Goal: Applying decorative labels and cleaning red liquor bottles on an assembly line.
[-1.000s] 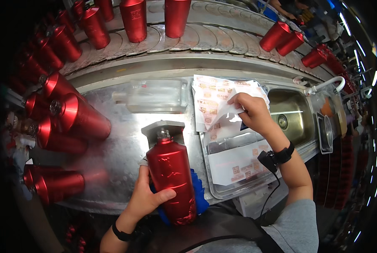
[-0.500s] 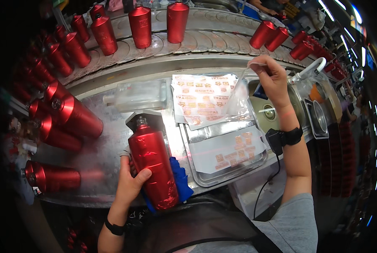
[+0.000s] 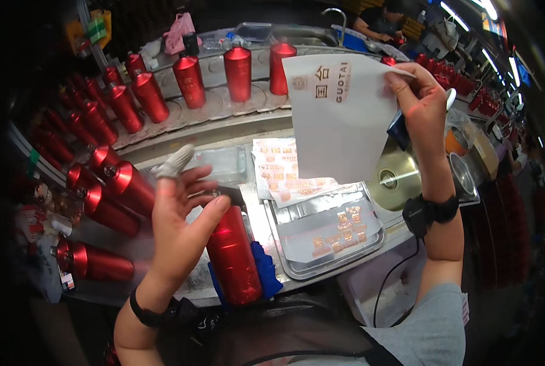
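Note:
Between thumb and fingers of my right hand, a pale translucent transfer sheet with gold print hangs by its upper right corner. My left hand is raised with its fingers apart, holding nothing; a white cover sits on one finger. Below and beside that hand, a red metallic bottle lies tilted at the table's near edge, its neck partly hidden by the hand. Crumpled blue cloth pads the bottle's side. Several printed sheets lie behind the hanging one.
A metal tray holds a white sheet with small gold prints. Several red bottles lie at the left. More stand on the curved conveyor. A round metal basin sits at the right, and a co-worker is far back.
My left hand has let go of the red bottle, risen and spread its fingers. My right hand has drawn the sheet up off the printed stack, so it now hangs in full view.

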A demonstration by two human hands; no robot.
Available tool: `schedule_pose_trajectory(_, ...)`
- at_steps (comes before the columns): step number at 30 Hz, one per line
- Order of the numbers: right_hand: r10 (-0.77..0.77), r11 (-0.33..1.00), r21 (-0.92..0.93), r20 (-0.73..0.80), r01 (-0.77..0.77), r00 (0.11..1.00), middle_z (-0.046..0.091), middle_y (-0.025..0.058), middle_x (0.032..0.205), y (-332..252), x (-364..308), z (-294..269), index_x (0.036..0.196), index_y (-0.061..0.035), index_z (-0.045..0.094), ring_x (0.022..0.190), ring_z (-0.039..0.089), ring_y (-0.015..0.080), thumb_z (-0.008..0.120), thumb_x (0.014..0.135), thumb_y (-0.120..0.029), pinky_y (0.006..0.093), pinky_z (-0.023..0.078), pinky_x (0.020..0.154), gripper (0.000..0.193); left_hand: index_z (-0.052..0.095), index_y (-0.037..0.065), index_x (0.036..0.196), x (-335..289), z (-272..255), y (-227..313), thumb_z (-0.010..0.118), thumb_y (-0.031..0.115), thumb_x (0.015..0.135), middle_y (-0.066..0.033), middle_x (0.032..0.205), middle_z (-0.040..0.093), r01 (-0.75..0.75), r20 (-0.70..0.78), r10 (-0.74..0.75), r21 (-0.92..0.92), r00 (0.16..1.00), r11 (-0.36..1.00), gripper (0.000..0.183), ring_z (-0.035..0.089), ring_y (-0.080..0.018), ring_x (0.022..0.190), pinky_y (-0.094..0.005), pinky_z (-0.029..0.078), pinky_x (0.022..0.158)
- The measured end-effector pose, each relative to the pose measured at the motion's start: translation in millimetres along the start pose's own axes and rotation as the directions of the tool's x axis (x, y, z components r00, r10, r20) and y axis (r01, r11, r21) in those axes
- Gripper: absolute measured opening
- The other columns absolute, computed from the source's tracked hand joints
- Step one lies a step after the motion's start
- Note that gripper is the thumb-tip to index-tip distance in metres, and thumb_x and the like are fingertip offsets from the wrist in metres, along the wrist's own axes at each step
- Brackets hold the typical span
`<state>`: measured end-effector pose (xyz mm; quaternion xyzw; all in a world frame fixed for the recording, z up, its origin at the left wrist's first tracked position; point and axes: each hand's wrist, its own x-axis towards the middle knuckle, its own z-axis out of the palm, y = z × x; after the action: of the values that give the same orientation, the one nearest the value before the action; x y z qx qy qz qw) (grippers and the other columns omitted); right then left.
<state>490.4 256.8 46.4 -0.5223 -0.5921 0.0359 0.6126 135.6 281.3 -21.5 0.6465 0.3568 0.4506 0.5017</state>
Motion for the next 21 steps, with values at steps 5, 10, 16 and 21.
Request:
schedule_pose_trajectory(5,0.005,0.999,0.051,-0.008,-0.004,1.0,0.066,-0.0006,0.082,-30,-18,2,0.094,0.0007,0.066,0.075,0.06,0.0039,0.064,0.094,-0.007,0.0198,0.048,0.069,0.008,0.036,-0.001,0.141,56,37,24,0.077,0.009,0.081,-0.0167,0.13,0.053,-0.192,0.088,0.184,0.088,0.979,0.977,0.073,0.056,-0.021,0.113,-0.0333,0.047,0.094)
schedule_pose_trajectory(10,0.07,0.995,0.078,-0.002,-0.07,0.998,0.066,-0.0015,0.08,-52,-32,2,0.094,-0.0002,0.066,0.072,0.059,0.0022,0.065,0.094,-0.008,0.0183,0.047,0.065,0.008,0.045,-0.003,0.126,70,81,47,0.073,0.003,0.086,-0.0128,0.11,0.067,-0.177,0.168,0.211,-0.198,0.963,0.964,0.049,0.065,-0.0155,0.094,-0.0265,0.052,0.082)
schedule_pose_trajectory(16,0.103,0.995,-0.008,-0.024,-0.103,0.994,0.063,-0.0033,0.075,-61,-45,-9,0.09,-0.0005,0.067,0.07,0.056,0.001,0.068,0.093,-0.011,0.0178,0.045,0.063,0.011,0.053,-0.003,0.116,65,86,42,0.067,-0.001,0.086,-0.0077,0.085,0.069,-0.247,0.026,0.252,-0.13,0.967,0.96,0.032,0.064,-0.0093,0.076,-0.024,0.051,0.069)
schedule_pose_trajectory(21,0.118,0.987,-0.11,-0.029,-0.12,0.993,0.062,-0.004,0.074,-49,-53,-29,0.09,-0.0006,0.068,0.07,0.056,0.0008,0.067,0.093,-0.011,0.0177,0.045,0.062,0.011,0.052,-0.003,0.12,64,78,33,0.064,-0.003,0.088,-0.0082,0.087,0.07,-0.191,0.034,0.195,-0.097,0.98,0.977,0.034,0.065,-0.0105,0.076,-0.0241,0.052,0.069)
